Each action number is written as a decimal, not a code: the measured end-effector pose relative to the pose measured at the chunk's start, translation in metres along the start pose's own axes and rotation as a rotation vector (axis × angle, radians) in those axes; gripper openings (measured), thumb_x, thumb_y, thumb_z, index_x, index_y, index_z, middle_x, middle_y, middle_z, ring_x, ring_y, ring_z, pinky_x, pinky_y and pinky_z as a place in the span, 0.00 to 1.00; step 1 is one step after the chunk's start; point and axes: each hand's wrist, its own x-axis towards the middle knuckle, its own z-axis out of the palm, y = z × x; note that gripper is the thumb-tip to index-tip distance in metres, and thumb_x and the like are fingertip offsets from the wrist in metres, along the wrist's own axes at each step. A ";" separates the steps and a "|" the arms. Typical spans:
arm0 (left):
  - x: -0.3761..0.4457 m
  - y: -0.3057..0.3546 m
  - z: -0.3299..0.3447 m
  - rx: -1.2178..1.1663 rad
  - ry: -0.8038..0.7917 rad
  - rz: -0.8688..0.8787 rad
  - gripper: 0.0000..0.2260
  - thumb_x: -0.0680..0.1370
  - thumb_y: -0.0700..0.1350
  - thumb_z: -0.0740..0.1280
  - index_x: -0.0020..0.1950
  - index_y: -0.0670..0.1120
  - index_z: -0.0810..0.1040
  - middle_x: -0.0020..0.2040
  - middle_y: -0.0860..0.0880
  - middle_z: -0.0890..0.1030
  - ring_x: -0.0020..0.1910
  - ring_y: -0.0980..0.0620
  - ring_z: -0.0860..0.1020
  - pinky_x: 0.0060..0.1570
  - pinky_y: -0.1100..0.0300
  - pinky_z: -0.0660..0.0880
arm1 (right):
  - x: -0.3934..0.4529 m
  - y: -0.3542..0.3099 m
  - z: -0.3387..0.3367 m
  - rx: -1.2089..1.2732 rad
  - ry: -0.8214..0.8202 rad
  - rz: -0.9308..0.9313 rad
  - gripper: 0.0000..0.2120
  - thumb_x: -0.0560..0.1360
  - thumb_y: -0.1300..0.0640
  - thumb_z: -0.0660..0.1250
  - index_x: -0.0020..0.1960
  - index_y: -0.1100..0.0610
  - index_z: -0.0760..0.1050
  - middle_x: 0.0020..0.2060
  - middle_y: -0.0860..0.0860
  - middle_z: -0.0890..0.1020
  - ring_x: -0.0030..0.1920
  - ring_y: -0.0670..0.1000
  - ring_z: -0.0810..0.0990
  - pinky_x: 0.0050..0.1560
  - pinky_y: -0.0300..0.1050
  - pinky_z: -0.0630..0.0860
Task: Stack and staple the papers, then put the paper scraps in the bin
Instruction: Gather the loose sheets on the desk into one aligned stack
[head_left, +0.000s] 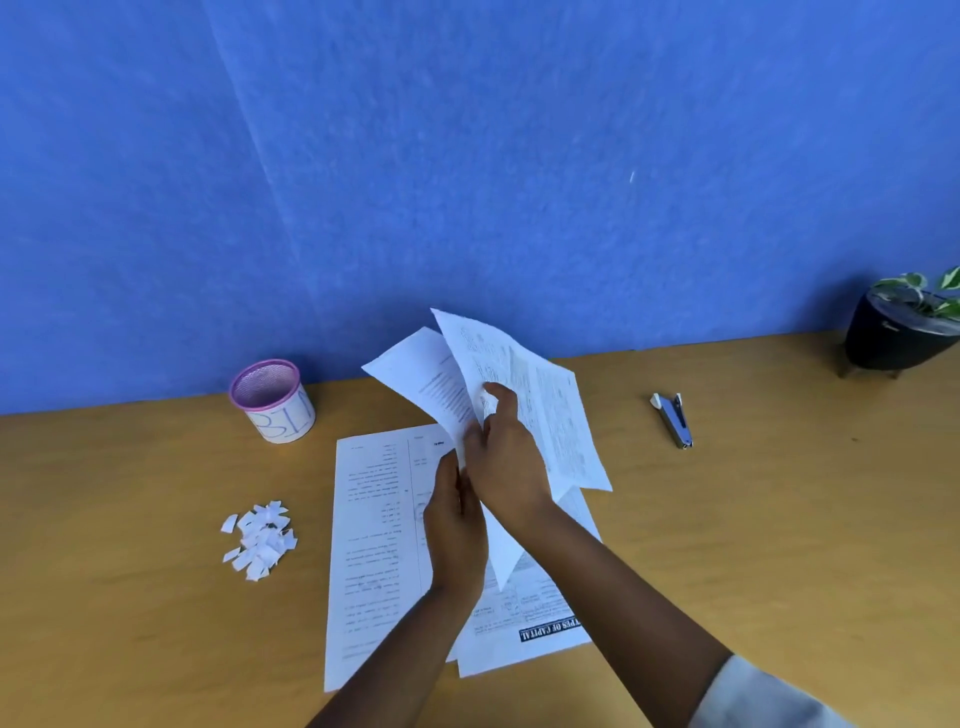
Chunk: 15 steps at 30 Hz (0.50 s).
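Note:
Both my hands hold printed sheets above the wooden table. My right hand (506, 452) grips a densely printed sheet (550, 405) that tilts up and to the right. My left hand (457, 525) pinches the lower edge of a second raised sheet (421, 384) fanning to the left. Flat on the table beneath lie more printed papers (371, 540), one with a dark headline strip (548, 631). A pile of white paper scraps (260, 538) sits to the left. The small pink-rimmed mesh bin (272, 400) stands at the back left. A stapler (674, 418) lies to the right.
A dark pot with a green plant (898, 332) stands at the far right against the blue wall. The wooden table (779, 519) runs across the view, with the wall directly behind it.

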 end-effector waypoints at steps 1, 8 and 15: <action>0.000 -0.001 0.000 0.018 0.012 0.015 0.08 0.79 0.39 0.60 0.54 0.49 0.75 0.44 0.50 0.80 0.45 0.54 0.79 0.44 0.68 0.74 | 0.001 -0.002 -0.001 0.055 -0.010 0.035 0.22 0.78 0.59 0.56 0.70 0.52 0.56 0.35 0.52 0.76 0.40 0.56 0.80 0.43 0.51 0.78; 0.004 0.003 -0.004 0.118 0.033 0.167 0.10 0.80 0.42 0.59 0.57 0.55 0.72 0.49 0.65 0.78 0.51 0.67 0.76 0.52 0.76 0.70 | 0.008 -0.018 -0.013 0.447 -0.106 0.203 0.30 0.75 0.60 0.57 0.74 0.51 0.50 0.36 0.51 0.82 0.33 0.47 0.82 0.36 0.37 0.78; 0.018 0.009 0.002 0.057 0.010 0.086 0.13 0.77 0.40 0.64 0.55 0.56 0.67 0.37 0.69 0.78 0.37 0.74 0.75 0.34 0.81 0.69 | 0.023 -0.029 -0.014 0.521 -0.217 0.234 0.32 0.77 0.52 0.62 0.75 0.53 0.50 0.32 0.48 0.80 0.31 0.44 0.80 0.50 0.43 0.79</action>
